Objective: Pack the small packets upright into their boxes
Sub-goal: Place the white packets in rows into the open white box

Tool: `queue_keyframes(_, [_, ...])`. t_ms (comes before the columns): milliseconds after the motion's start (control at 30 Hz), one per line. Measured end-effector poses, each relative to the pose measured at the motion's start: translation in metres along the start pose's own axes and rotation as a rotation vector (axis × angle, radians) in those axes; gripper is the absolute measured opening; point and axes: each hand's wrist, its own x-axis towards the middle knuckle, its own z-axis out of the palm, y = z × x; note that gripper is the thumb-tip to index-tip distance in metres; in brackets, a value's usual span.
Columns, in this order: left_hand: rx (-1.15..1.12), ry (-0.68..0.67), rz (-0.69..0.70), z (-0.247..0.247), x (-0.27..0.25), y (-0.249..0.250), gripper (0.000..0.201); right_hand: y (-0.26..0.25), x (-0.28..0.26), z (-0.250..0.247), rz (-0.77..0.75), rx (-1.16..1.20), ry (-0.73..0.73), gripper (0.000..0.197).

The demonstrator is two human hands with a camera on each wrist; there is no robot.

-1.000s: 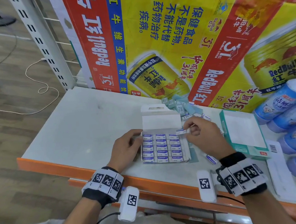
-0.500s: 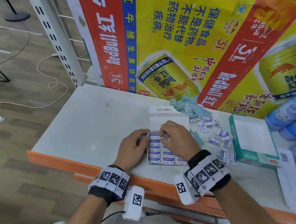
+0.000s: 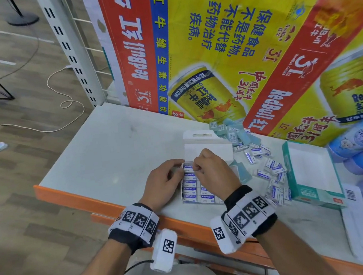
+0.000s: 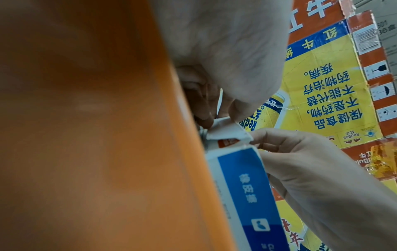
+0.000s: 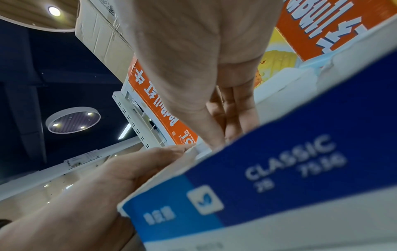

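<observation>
An open white-and-blue box (image 3: 190, 200) lies on the shelf, its lid (image 3: 209, 152) folded back and rows of small eraser packets (image 3: 189, 182) standing in it. My left hand (image 3: 169, 179) grips the box's far left corner; in the left wrist view its fingers (image 4: 204, 108) pinch the white corner flap (image 4: 225, 130). My right hand (image 3: 209, 172) hovers over the box, fingertips curled down at the far left row, pinching a packet that is mostly hidden. In the right wrist view its fingers (image 5: 234, 110) reach behind the box's blue side (image 5: 279, 169).
Loose packets (image 3: 271, 168) lie scattered right of the box, pale blue ones (image 3: 233, 129) behind it. A teal box (image 3: 312, 193) sits further right, then blue bottles (image 3: 359, 136). Red Bull cartons (image 3: 212, 55) wall off the back. The orange shelf edge (image 3: 81, 195) runs along the front.
My right hand has carried a packet from the box's right side across to its far left corner and lowered it there. The left hand has stayed on the box's left edge.
</observation>
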Motion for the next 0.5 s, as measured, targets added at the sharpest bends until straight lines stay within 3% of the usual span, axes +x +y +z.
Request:
queue_keyframes(167, [0.000, -0.001, 0.011, 0.000, 0.000, -0.002, 0.022, 0.010, -0.007, -0.011, -0.004, 0.103, 0.007, 0.019])
queue_keyframes(300, [-0.009, 0.002, 0.021, 0.001, 0.000, -0.006, 0.019, 0.038, -0.015, -0.032, 0.095, 0.183, 0.161, 0.019])
queue_keyframes(400, [-0.025, 0.006, 0.012, 0.003, 0.001, -0.007, 0.019, 0.067, -0.019, -0.046, 0.201, 0.109, 0.242, 0.025])
queue_keyframes(500, [-0.048, 0.013, -0.009, 0.003, 0.001, -0.008, 0.020, 0.091, -0.020, -0.050, 0.292, -0.002, 0.227, 0.035])
